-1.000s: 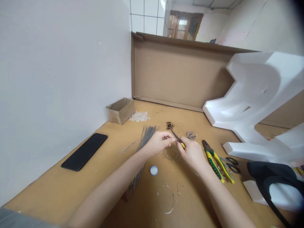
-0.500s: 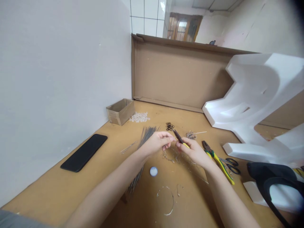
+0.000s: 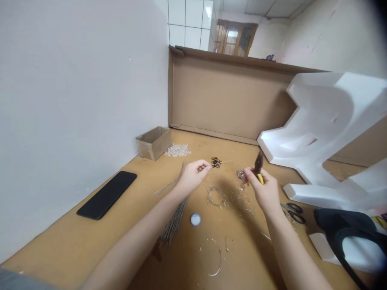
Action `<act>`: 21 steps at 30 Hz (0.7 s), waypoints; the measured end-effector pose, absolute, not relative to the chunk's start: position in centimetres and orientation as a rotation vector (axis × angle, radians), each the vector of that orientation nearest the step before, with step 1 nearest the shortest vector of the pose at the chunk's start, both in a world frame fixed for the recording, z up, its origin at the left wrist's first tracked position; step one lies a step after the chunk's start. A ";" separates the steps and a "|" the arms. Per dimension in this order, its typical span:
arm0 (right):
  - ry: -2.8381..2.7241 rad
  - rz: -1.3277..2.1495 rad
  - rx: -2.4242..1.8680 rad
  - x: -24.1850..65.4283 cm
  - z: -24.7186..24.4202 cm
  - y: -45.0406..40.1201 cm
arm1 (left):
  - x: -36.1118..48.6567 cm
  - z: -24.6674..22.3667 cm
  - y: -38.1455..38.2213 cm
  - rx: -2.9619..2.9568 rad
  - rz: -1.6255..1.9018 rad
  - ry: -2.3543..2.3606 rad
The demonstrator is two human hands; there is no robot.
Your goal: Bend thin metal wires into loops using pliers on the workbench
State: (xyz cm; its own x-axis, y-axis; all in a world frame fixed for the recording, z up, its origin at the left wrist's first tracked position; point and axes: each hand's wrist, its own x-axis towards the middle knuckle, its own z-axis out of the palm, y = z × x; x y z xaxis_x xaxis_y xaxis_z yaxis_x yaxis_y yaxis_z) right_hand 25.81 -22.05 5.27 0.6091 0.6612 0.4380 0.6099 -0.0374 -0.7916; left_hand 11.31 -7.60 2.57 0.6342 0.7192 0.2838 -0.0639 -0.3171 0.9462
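Observation:
My left hand [image 3: 195, 175] is closed in a pinch on the end of a thin, straight wire [image 3: 222, 162]. The wire points right, passing over a small heap of black rings [image 3: 215, 162]. Raised further right, my right hand [image 3: 266, 187] is wrapped round pliers [image 3: 259, 163] with dark jaws pointing up and yellow handles partly hidden by the fingers. The pliers are apart from the wire. Just left of my right fingertips lies a small pile of metal pieces [image 3: 240, 173], partly covered. Under my left wrist is a bundle of grey wires [image 3: 175, 221].
Bent wire pieces [image 3: 216, 196], a wire loop [image 3: 210, 257] and a round white-blue disc [image 3: 195, 219] lie in front. A cardboard box [image 3: 154, 143], clear small pieces [image 3: 178, 150] and a black phone-like slab [image 3: 107, 195] are left. Scissors [image 3: 294, 212] and white foam [image 3: 320, 117] stand right.
My hands have moved apart: the right one went right with the pliers, their jaws turned upward. My left hand shifted slightly left, and the wire in it now shows. The yellow-green pliers have gone from view.

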 end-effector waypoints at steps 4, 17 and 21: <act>-1.287 -0.245 -1.768 26.4 5.5 -22.6 | 11.0 2.5 -7.7 1.981 0.816 0.451; -1.638 -0.041 -1.880 26.4 4.6 -22.0 | 11.0 3.7 -9.1 1.777 0.721 0.383; -1.559 0.161 -1.804 25.3 4.9 -21.7 | 11.3 3.7 -9.7 1.640 0.747 0.377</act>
State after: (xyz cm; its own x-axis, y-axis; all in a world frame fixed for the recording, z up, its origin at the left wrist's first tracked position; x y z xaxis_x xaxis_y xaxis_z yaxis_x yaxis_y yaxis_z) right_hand 25.28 -21.71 4.85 0.2556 0.8983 0.3573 0.8062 0.0058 -0.5916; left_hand 11.27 -9.72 3.70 0.7382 0.6224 0.2603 -0.1598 -0.2135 0.9638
